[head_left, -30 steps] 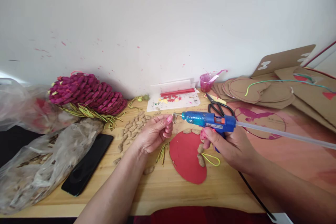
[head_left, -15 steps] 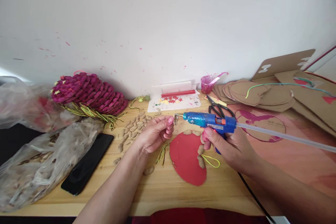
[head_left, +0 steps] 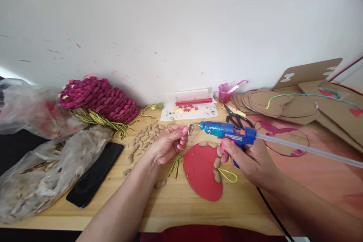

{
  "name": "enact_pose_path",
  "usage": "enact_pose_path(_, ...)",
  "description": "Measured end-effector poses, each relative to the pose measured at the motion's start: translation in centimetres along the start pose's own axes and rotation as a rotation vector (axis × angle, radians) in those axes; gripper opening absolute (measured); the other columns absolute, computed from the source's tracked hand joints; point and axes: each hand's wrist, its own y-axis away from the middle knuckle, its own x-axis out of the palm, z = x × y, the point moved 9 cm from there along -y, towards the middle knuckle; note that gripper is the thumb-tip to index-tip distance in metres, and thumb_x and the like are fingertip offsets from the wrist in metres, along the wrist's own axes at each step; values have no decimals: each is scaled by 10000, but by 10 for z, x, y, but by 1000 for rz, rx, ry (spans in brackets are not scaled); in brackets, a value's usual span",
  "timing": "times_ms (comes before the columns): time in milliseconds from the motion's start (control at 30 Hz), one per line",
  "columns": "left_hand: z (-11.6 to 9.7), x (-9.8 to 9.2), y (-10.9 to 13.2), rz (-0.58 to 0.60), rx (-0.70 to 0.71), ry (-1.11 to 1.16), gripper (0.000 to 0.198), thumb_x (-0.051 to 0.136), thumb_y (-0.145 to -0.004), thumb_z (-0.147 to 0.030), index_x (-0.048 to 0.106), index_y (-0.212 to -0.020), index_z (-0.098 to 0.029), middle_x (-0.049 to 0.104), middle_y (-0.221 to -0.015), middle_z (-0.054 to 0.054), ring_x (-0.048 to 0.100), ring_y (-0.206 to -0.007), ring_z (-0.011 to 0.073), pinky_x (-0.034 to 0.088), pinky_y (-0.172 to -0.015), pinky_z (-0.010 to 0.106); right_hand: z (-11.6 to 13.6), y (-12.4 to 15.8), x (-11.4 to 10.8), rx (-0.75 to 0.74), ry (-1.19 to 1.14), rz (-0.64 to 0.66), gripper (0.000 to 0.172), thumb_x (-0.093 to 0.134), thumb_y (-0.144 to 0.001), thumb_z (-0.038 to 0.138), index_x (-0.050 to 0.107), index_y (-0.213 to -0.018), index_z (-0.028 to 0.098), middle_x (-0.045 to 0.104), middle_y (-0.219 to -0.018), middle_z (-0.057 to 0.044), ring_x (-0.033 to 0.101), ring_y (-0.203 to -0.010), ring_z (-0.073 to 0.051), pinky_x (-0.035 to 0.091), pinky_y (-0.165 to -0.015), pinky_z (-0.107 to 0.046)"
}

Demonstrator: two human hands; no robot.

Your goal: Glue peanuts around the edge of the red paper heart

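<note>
My left hand [head_left: 170, 143] pinches a peanut [head_left: 191, 130] between thumb and fingers. In my right hand [head_left: 249, 160] is a blue glue gun [head_left: 224, 131], its nozzle tip at the peanut and a long clear glue stick coming out of its back. Below them on the wooden table lies a red heart-shaped piece [head_left: 201, 174], with several peanuts along its top and right edges. A yellow string loop [head_left: 229, 175] sticks out at its right side, and a green and yellow string bundle [head_left: 176, 166] lies at its left.
Loose peanuts [head_left: 146, 136], a black phone [head_left: 95, 174] and plastic bags [head_left: 56, 174] are at left. Behind stand magenta stacked pieces [head_left: 99, 98], a paper with stars [head_left: 198, 115] and a cup [head_left: 225, 93]. Scissors [head_left: 236, 117] and cardboard shapes [head_left: 269, 102] are at right.
The view has shifted slightly. Both hands stay in nearly the same place, with the nozzle still at the peanut.
</note>
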Motion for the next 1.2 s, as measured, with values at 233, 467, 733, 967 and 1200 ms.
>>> enact_pose_path(233,-2,-2,-1,2,17,-8,421,942,-660,-341,585,-647,-118,474,-588,-29,386,-509,35,291,-453,134,0,-1,0,13,-24,4,333,564,-1005,461,576,-802,198,619,-696,-4,693,-563,-143,577,-526,-247)
enact_pose_path(467,-3,-3,-1,-7,31,6,425,952,-647,-326,582,-633,-116,480,-584,-27,396,-506,33,302,-451,132,5,-1,1,-2,-3,12,341,557,-1008,448,570,-779,196,605,-658,-3,702,-548,-148,548,-483,-230)
enact_pose_path(733,-3,-3,-1,-2,30,5,420,946,-654,-321,580,-634,-118,482,-580,-28,395,-504,33,300,-450,130,-1,0,0,15,10,6,342,561,-1005,467,568,-798,194,608,-679,-5,697,-556,-144,549,-502,-237)
enact_pose_path(967,-5,-3,-2,-7,40,-13,435,946,-646,-331,564,-616,-123,477,-567,-28,388,-503,37,293,-452,135,-2,0,1,37,-21,21,344,570,-998,486,570,-811,198,608,-706,-2,700,-557,-150,557,-506,-253)
enact_pose_path(1200,-9,-3,-1,-20,71,-23,432,942,-647,-335,564,-630,-128,462,-562,-39,367,-498,36,281,-450,136,-5,1,2,58,-20,25,353,573,-993,504,570,-815,199,610,-692,-3,705,-560,-160,571,-523,-265)
